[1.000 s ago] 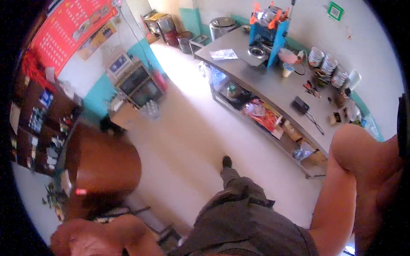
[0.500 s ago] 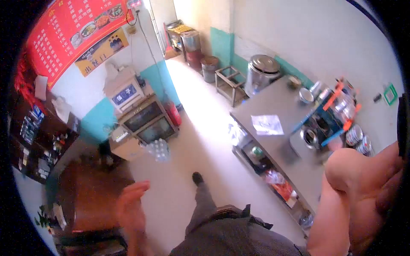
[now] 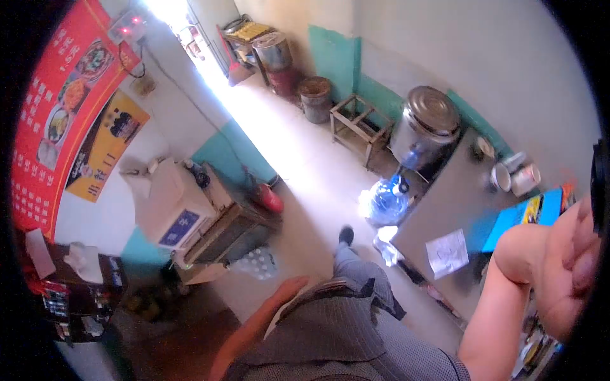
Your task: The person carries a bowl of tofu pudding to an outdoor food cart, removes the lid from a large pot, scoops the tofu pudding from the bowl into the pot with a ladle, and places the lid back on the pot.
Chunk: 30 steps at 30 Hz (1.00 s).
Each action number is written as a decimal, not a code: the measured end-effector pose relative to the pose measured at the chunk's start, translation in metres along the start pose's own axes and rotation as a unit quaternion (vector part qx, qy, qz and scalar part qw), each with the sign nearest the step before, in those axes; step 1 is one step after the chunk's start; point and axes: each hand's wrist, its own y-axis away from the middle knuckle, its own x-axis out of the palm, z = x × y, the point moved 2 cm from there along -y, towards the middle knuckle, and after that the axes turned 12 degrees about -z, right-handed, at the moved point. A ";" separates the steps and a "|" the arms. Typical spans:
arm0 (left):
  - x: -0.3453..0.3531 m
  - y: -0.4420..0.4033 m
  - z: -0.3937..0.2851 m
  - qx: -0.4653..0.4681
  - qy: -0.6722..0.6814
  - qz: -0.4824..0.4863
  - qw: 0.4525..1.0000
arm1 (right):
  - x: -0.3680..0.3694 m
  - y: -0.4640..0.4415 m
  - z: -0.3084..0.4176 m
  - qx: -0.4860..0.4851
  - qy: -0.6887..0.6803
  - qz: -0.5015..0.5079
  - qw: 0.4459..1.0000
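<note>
Left hand [image 3: 289, 292] lies straight-fingered beside the striped grey shirt [image 3: 327, 327], the right hand [image 3: 562, 273] rounded, its hold unclear.

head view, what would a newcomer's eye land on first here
Probably the big red banner along the left edge, the boldest colour in view. Next, the bright glare on the floor by the doorway, then the lidded metal drum at the far end of the counter.

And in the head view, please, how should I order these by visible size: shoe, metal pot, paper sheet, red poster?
Largest to smallest:
1. Red poster
2. Metal pot
3. Paper sheet
4. Shoe
</note>
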 end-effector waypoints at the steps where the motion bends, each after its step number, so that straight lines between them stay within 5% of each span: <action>1: 0.033 -0.069 0.122 0.180 -0.144 0.024 0.973 | 0.002 0.003 -0.034 0.016 0.009 -0.009 1.000; 4: -0.004 -0.116 0.082 -0.018 0.032 0.036 0.999 | 0.017 0.027 -0.143 0.089 0.049 -0.031 0.994; 12: -0.149 -0.250 -0.037 -0.116 0.229 -0.059 0.965 | 0.151 0.116 -0.444 0.430 0.110 0.070 0.894; 15: -0.199 -0.295 -0.065 -0.135 0.272 -0.077 0.950 | 0.229 0.168 -0.519 0.449 -0.007 0.192 0.872; 19: -0.262 -0.364 -0.075 -0.161 0.316 -0.093 0.930 | 0.317 0.249 -0.616 0.334 -0.055 0.206 0.918; 28: -0.417 -0.499 -0.112 -0.201 0.381 -0.140 0.891 | 0.388 0.396 -0.828 0.475 0.018 0.392 0.788; 30: -0.451 -0.531 -0.126 -0.207 0.400 -0.159 0.878 | 0.410 0.407 -0.880 0.546 0.038 0.454 0.703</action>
